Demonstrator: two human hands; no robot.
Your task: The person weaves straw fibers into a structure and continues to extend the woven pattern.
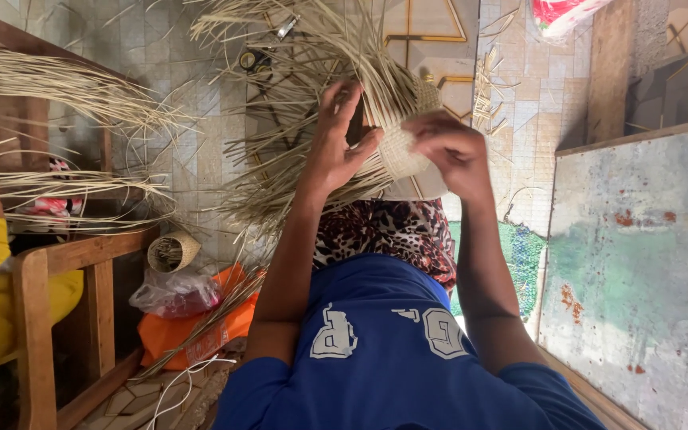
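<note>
Gripping a half-woven basket (404, 147), left hand (336, 147) and right hand (451, 155) raised.

Clear plastic bag (175, 293): lying crumpled on the floor at lower left, beside the wooden chair leg, showing dark reddish contents.
Orange bag (232, 318): sitting just beside and partly under the clear one, flat, bright orange.
Red and white package (560, 14): showing at the top edge, right of centre, glossy, cut off by the frame.
</note>
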